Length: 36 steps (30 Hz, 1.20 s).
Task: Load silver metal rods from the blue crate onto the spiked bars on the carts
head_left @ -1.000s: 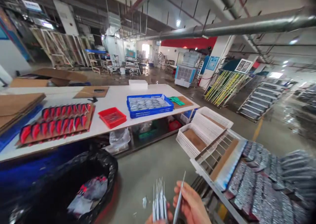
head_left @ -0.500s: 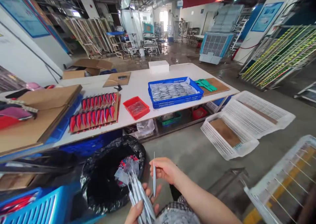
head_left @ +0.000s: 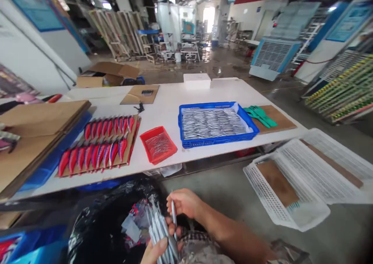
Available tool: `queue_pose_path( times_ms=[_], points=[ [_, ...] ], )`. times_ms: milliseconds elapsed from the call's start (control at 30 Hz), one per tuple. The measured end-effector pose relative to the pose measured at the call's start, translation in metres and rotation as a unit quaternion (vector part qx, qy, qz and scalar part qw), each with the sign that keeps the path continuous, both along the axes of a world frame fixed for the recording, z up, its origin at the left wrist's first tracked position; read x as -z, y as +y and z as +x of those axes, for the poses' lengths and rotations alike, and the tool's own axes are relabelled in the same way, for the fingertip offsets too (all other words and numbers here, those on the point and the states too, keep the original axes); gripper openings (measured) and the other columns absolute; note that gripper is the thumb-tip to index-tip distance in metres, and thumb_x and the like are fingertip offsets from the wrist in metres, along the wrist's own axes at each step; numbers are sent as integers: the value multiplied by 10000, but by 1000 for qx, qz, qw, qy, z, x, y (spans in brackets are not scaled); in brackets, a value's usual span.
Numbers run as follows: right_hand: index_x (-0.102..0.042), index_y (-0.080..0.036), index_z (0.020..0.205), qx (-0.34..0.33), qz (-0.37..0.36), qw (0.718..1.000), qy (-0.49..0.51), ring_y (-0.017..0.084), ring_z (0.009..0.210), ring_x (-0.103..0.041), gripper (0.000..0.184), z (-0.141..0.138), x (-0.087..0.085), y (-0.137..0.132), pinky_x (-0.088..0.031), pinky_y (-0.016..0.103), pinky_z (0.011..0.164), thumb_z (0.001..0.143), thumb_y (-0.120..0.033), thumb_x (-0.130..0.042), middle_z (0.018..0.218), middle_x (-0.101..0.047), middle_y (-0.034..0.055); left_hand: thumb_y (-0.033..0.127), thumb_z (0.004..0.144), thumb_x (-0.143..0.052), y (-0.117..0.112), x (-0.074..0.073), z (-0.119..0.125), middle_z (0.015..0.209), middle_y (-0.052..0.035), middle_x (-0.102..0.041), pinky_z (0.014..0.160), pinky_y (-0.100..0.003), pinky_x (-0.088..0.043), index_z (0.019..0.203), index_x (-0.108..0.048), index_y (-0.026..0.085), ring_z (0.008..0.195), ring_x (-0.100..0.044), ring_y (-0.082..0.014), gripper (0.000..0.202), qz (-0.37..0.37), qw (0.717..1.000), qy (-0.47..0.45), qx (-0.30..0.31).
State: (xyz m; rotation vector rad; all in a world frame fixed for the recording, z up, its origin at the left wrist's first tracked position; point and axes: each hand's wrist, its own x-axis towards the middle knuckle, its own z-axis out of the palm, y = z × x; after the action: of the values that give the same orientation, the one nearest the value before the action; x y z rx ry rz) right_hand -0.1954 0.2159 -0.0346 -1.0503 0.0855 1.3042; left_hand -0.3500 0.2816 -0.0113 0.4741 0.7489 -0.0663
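A bunch of slim silver, spindle-shaped lure pieces (head_left: pixel 159 227) with thin wire ends is gripped in my left hand (head_left: pixel 157 249), low in the view. Between the fingertips of my right hand (head_left: pixel 188 203) one single silver lure piece (head_left: pixel 174 209) stands nearly upright, just right of the bunch. Its lower end comes down by the left fingers; whether it touches them I cannot tell. Behind the bunch gapes a bin lined with a black bag (head_left: pixel 93 225), with plastic scraps (head_left: pixel 132 228) inside. Rows of similar silver pieces (head_left: pixel 214 122) lie in a blue basket (head_left: pixel 221 143) on the table.
On the white table (head_left: pixel 166 101) are a red tray (head_left: pixel 145 143) of thin wires, red fish-shaped lures (head_left: pixel 96 153) on cardboard, green gloves (head_left: pixel 260 115) and a white box (head_left: pixel 197 81). White plastic crates (head_left: pixel 262 202) stand on the floor at right.
The view has shifted, and the table appears nearer. My right hand has brought its single piece closer to the bunch in my left hand. Both hands keep their hold.
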Motion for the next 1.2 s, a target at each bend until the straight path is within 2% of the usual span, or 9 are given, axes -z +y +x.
queue_pose_path(
  times_ms=[133,267,400,500,600,733,967,1067,1200],
  points=[
    [-607,-114,740,43,18,998,-45,104,526,-533,276,57,2,32,-418,237,544,589,-336,-673,616,-586,6,186,556,-726,17,-3,60,782,0,-618,707,-308,-499,994,-577,248,868,-598,-219,467,7,998,-43,-48],
    [-584,-113,746,44,-20,997,-67,110,505,-533,239,126,2,82,-429,260,552,643,-319,-647,582,-574,3,183,545,-732,58,-4,118,754,13,-589,679,-277,-469,1018,-566,251,815,-582,-182,506,-9,995,-74,-60],
    [-573,-127,757,21,-71,992,-104,110,543,-545,212,202,-1,139,-434,256,573,677,-313,-635,601,-574,3,199,535,-741,99,-2,167,746,-10,-596,612,-291,-458,921,-606,187,680,-578,-165,409,-33,994,-96,-35],
    [-580,-150,770,-13,-107,973,-205,118,615,-553,198,239,-3,173,-427,239,590,651,-284,-664,641,-584,-3,194,579,-718,127,4,197,757,-27,-622,593,-301,-459,904,-600,167,617,-575,-151,347,-23,996,-81,-39],
    [-590,-167,845,-24,-106,942,-316,120,687,-551,259,248,-7,192,-422,231,631,637,-295,-676,703,-594,-5,202,640,-679,151,13,220,737,-22,-636,568,-283,-454,863,-581,161,576,-578,-137,248,23,996,-42,-72],
    [-591,-146,905,-103,-15,968,-228,113,668,-561,322,237,-14,203,-431,249,658,657,-341,-657,745,-599,3,205,649,-677,170,22,238,697,-9,-641,545,-245,-433,857,-559,159,540,-573,-117,243,67,991,-27,-109],
    [-587,-140,713,-105,-16,974,-199,89,536,-514,170,240,-8,226,-414,227,564,590,-225,-668,593,-556,-36,183,646,-673,171,17,255,607,18,-608,500,-242,-424,875,-525,167,493,-562,-118,274,77,988,-1,-133],
    [-580,-137,686,-99,-28,978,-182,87,523,-505,163,250,-6,234,-402,219,543,573,-222,-662,563,-547,-39,176,639,-678,170,13,264,627,4,-630,522,-255,-444,862,-522,164,501,-581,-128,272,86,984,11,-157],
    [-578,-139,680,-126,-8,983,-130,79,516,-498,204,264,-14,239,-407,220,561,531,-222,-689,558,-549,-45,169,633,-684,169,14,272,658,-4,-651,569,-280,-469,855,-532,164,533,-605,-143,269,72,979,19,-188]
  ],
)
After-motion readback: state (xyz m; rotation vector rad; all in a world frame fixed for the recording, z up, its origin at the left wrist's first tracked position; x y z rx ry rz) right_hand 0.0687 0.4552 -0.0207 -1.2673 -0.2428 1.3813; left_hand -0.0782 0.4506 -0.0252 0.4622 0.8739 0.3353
